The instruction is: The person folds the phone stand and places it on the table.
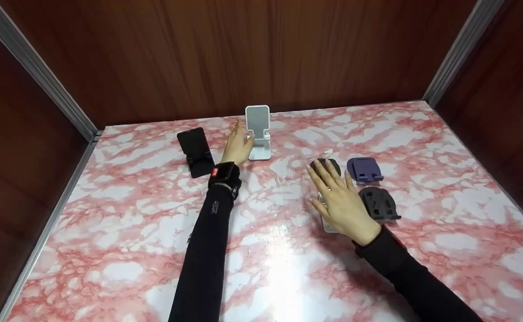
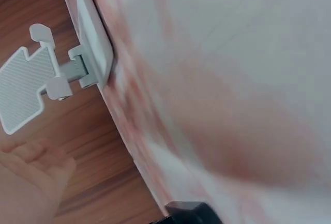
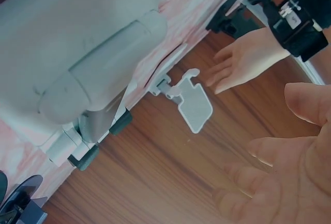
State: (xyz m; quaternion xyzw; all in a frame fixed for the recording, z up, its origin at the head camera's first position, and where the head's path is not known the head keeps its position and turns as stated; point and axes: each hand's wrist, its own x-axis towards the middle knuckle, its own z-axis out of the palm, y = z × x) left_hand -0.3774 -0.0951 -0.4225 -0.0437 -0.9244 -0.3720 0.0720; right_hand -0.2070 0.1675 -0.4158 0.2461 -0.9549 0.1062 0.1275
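Note:
My left hand (image 1: 238, 145), fingers extended, is just left of a white phone stand (image 1: 258, 120) that stands unfolded with its grey-padded back plate raised. In the left wrist view the palm is beside that stand's plate, with nothing in it. My right hand (image 1: 342, 203) spreads its fingers over a white folded stand (image 1: 331, 227), mostly hidden beneath it in the head view. That folded stand fills the upper left of the right wrist view, apart from the empty palm. A dark round-backed stand (image 1: 335, 166) shows behind the right fingertips.
A black phone stand (image 1: 194, 145) stands unfolded left of my left hand. Right of my right hand lie a purple folded stand (image 1: 363, 169) and a black folded stand (image 1: 380, 203). Wood-look panels (image 1: 261, 58) wall in the red-and-white marbled table (image 1: 123, 214) behind and at both sides.

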